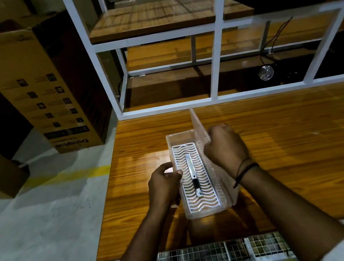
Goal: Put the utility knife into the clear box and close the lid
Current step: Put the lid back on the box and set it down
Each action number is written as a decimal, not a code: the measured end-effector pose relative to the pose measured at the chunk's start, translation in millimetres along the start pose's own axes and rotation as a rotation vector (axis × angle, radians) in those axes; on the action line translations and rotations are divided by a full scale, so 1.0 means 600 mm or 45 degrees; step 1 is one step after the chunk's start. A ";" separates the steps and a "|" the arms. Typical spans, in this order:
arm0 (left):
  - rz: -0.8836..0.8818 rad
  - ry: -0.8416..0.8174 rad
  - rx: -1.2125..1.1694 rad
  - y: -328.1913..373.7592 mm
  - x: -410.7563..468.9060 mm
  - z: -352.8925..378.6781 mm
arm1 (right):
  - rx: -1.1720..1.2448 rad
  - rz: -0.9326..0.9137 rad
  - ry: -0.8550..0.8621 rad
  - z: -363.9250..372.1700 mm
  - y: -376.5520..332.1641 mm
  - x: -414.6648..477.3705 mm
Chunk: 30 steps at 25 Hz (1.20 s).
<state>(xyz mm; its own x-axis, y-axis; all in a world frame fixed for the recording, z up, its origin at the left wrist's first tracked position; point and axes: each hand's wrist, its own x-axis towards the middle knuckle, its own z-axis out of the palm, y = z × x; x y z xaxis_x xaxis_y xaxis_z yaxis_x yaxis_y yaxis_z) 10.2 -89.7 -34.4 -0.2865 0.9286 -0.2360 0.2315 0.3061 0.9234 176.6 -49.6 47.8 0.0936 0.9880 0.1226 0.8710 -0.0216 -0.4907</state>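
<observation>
Left hand (166,184) grips the clear box's (204,212) left wall; right hand (225,147) is closed on the raised lid (199,123). Utility knife (192,175) lies on the white grate (208,194) inside, near the desk's (294,156) left edge. White shelf frame (215,62) stands along the far edge; cardboard boxes (31,85) sit on the floor to the left.

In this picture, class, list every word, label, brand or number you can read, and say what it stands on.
"Crompton": large dark lettering, upside down, near the bottom of the tall cardboard box on the floor, left of the table.
Icon squares and small print rows on that box: too small and dim to read.
Utility knife, clear box and lid: no readable text.
</observation>
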 end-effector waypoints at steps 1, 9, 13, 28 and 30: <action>-0.002 -0.001 0.008 0.001 -0.001 0.000 | -0.015 -0.022 0.005 0.003 -0.018 -0.007; 0.070 -0.010 0.073 0.002 -0.011 -0.005 | -0.142 -0.176 -0.143 0.067 -0.087 -0.046; 0.039 -0.028 -0.070 -0.006 -0.008 -0.011 | -0.227 -0.266 -0.198 0.103 -0.078 -0.068; -0.086 -0.080 -0.415 0.006 -0.017 -0.014 | 0.227 -0.150 0.002 0.105 0.001 -0.057; -0.009 -0.054 -0.339 -0.002 -0.019 -0.016 | 0.135 0.027 0.048 0.096 0.038 -0.054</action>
<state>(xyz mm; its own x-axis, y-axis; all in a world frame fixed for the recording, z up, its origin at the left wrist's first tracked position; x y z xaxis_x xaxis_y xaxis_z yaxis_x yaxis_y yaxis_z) 4.4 -102.4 -30.1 -0.2470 0.9361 -0.2502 -0.0246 0.2521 0.9674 165.4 -73.0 -17.2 0.1314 0.9810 0.1428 0.8130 -0.0243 -0.5818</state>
